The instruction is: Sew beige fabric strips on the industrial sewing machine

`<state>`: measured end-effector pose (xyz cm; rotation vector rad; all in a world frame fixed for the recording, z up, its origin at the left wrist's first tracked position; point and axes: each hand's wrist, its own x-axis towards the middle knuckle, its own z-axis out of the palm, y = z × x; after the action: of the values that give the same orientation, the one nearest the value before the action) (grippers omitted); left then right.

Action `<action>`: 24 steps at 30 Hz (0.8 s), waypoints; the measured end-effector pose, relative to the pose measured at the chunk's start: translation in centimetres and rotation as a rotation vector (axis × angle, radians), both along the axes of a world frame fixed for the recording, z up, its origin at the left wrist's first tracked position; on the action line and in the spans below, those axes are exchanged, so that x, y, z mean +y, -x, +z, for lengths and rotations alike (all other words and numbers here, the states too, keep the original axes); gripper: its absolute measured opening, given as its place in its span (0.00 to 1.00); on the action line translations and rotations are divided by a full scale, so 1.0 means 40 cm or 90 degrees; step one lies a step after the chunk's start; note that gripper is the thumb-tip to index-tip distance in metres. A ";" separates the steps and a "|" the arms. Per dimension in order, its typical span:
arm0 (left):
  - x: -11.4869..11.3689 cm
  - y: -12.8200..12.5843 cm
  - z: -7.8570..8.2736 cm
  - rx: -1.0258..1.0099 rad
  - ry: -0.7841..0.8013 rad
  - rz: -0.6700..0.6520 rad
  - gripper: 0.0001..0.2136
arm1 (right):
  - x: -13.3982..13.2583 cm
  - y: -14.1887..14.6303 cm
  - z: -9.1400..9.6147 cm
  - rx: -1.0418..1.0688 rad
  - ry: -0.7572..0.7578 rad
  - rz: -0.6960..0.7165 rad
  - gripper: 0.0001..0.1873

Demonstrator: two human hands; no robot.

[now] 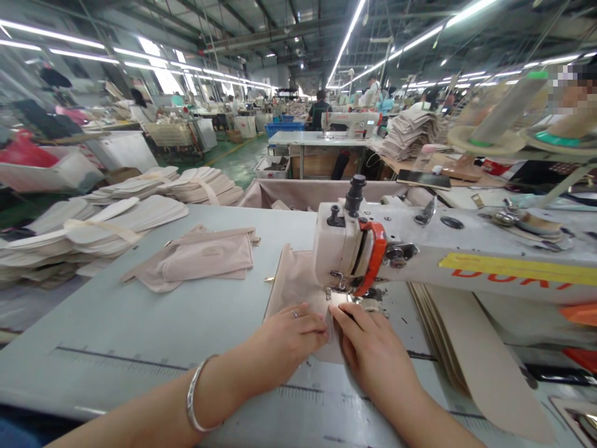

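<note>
A beige fabric piece [293,280] lies under the head of a white sewing machine [329,249], its front edge close to the needle area. My left hand [291,339], with a ring and a silver bangle, rests on this fabric with its fingers bent and closed at the edge. My right hand [373,342] is just right of it, fingertips pinched on the same fabric beside a small white label-like patch [340,300] at the presser foot. The fingers partly hide the fabric edge. A small metal zipper pull [269,279] shows at the fabric's left side.
Sewn beige pieces [205,255] lie on the pale worktable [116,323] to the left. Bundled stacks of cut panels [125,224] stand beyond its left edge. Long beige panels [485,354] lie right of my hand. Thread cones [508,112] stand at the upper right; people work farther back.
</note>
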<state>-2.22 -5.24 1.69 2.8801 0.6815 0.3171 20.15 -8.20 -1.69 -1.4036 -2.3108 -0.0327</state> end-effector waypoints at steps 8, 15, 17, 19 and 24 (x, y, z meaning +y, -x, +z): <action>0.065 -0.018 -0.009 -0.050 -0.020 0.016 0.13 | 0.000 0.002 -0.001 -0.012 -0.002 -0.009 0.23; 0.114 -0.037 -0.011 -0.098 -0.005 0.052 0.12 | 0.004 0.005 0.003 -0.035 0.003 -0.020 0.27; 0.124 -0.042 -0.013 -0.099 -0.007 0.069 0.11 | 0.005 0.007 0.001 -0.038 0.002 -0.025 0.27; 0.133 -0.046 -0.017 -0.102 -0.009 0.096 0.10 | 0.007 0.009 0.000 -0.034 -0.003 -0.032 0.26; 0.144 -0.051 -0.028 -0.123 -0.004 0.151 0.10 | 0.011 0.016 0.006 -0.007 0.000 -0.040 0.26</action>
<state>-0.17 0.53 0.57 2.7276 0.9862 0.6211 19.50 -7.77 -1.46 -1.4804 -2.2751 -0.0590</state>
